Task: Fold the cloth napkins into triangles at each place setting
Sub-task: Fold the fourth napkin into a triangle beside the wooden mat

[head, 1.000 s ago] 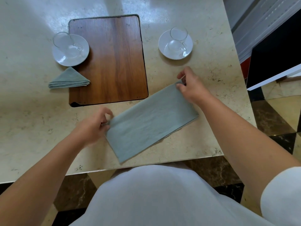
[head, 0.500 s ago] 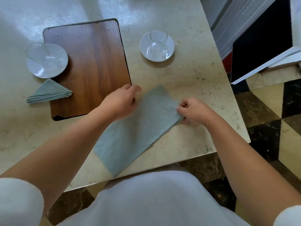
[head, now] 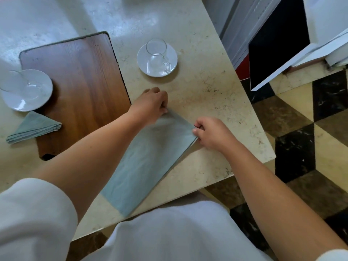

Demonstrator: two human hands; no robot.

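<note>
Our left hand (head: pixel 150 105) pinches the far corner of the napkin (head: pixel 146 166). Our right hand (head: pixel 211 134) pinches its right corner. It lies flat near the front edge of the worktop (head: pixel 207 81).

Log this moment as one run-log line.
napkin: flat strip on table | left hand: pinches its far corner | right hand: pinches its right corner | triangle napkin: finished, beside left saucer
</note>
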